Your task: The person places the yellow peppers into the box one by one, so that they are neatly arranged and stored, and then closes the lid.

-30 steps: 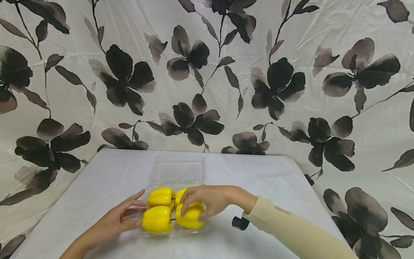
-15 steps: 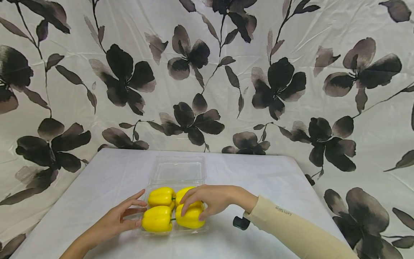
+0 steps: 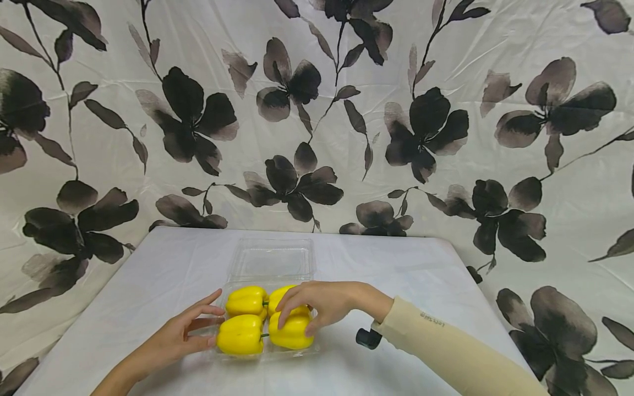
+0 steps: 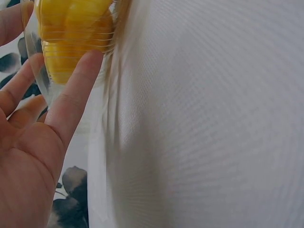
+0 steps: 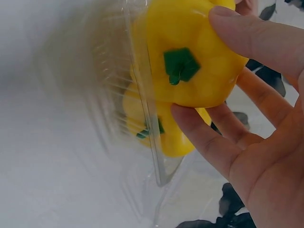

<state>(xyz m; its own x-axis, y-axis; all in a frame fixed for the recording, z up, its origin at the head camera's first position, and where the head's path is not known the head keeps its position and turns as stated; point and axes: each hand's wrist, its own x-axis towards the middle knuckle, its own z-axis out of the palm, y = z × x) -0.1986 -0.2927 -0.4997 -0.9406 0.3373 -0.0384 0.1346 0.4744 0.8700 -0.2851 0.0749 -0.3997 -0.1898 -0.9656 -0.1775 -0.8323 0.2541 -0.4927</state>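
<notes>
Several yellow bell peppers sit in a clear plastic clamshell box [image 3: 292,355] in the head view. My right hand [image 3: 324,305] reaches over the box's right side and grips the front right bell pepper [image 3: 289,333]. In the right wrist view, thumb and fingers curl round this pepper, and its green stem [image 5: 181,66] shows. My left hand [image 3: 175,335] is at the box's left side, beside the front left bell pepper [image 3: 241,335]. In the left wrist view its thumb touches the ribbed box wall [image 4: 78,38], while its other fingers are loosely extended along the rim.
The box's transparent lid [image 3: 274,261] lies folded back behind the peppers. A white cloth covers the table [image 3: 386,269]. Behind it hangs a curtain [image 3: 346,148] with dark printed flowers. A black wrist device [image 3: 368,339] hangs below the right sleeve [image 3: 436,341].
</notes>
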